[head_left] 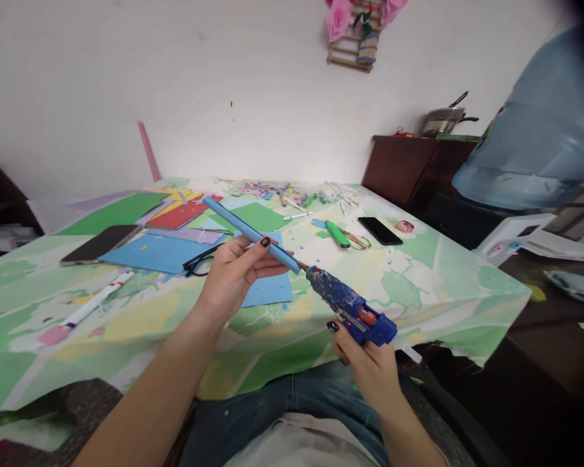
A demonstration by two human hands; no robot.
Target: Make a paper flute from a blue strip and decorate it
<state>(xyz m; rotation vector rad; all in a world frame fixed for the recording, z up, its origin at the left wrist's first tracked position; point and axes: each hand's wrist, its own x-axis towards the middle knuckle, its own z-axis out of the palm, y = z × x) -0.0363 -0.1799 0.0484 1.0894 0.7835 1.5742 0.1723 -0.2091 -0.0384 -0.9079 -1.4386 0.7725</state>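
Observation:
My left hand is closed around a long blue strip of foam or paper, rolled or folded into a stick, held tilted above the table. In my right hand is a blue hot glue gun with a stained barrel, gripped by its handle. Its nozzle meets or nearly meets the near end of the blue stick; I cannot tell whether they touch. Below the left hand lies a blue sheet. Black-framed glasses sit just beside the left wrist, partly hidden by the hand.
Coloured sheets, a phone and a marker lie on the left of the tablecloth. Paper scraps are at the back. Rightward are a green cutter, gold-coloured scissors handles and a black phone.

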